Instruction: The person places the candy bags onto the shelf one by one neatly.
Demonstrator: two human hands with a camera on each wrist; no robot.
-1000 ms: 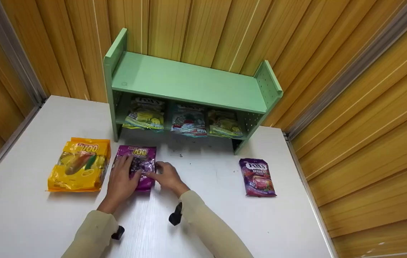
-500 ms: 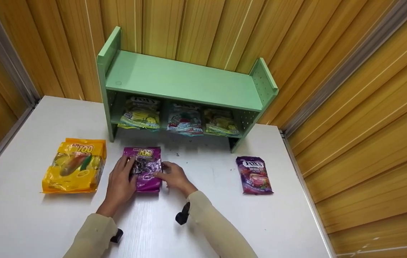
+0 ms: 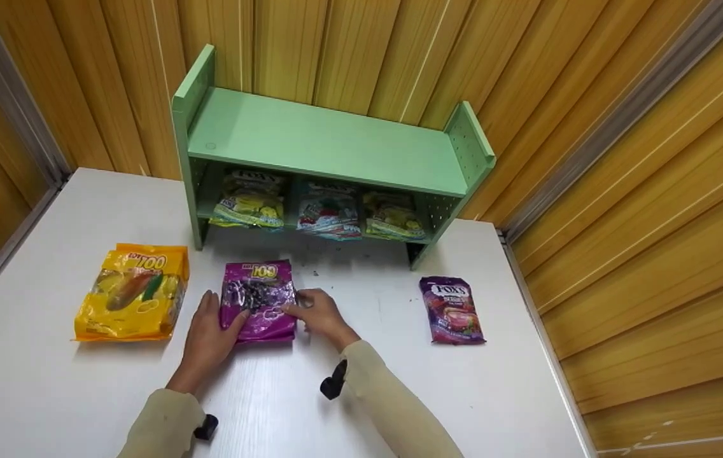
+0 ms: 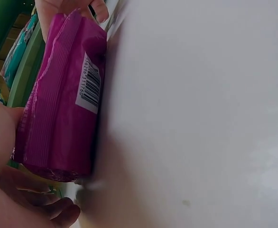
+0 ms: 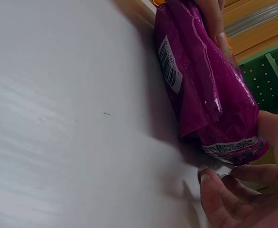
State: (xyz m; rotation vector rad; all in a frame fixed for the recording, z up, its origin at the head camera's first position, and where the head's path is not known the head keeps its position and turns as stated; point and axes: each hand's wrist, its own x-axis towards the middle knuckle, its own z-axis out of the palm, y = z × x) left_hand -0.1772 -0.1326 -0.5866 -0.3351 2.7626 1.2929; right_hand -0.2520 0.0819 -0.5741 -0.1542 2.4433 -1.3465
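A purple candy bag (image 3: 259, 302) marked LOT 100 lies face up on the white table between both hands. My left hand (image 3: 205, 337) is at its left side, thumb on the front and fingers extended along the edge. My right hand (image 3: 320, 315) pinches the right edge, thumb on top and fingers curled beside it. In the left wrist view, the bag's bottom end (image 4: 65, 123) shows a crimped seam and a barcode. The right wrist view has the same bag (image 5: 205, 90) with the right thumb (image 5: 272, 126) against its edge.
A green shelf (image 3: 329, 143) stands behind, with a yellow candy bag (image 3: 249, 207), a light blue one (image 3: 329, 213) and another yellow one (image 3: 393, 219) on its lower level. A larger yellow-orange bag (image 3: 132, 296) lies left, a purple FOX'S bag (image 3: 452, 312) right. Wood-patterned walls (image 3: 629, 254) enclose the table.
The purple LOT 100 bag has shifted right, away from the yellow-orange bag, and both hands moved with it. My left fingers have come off its front to its left side.
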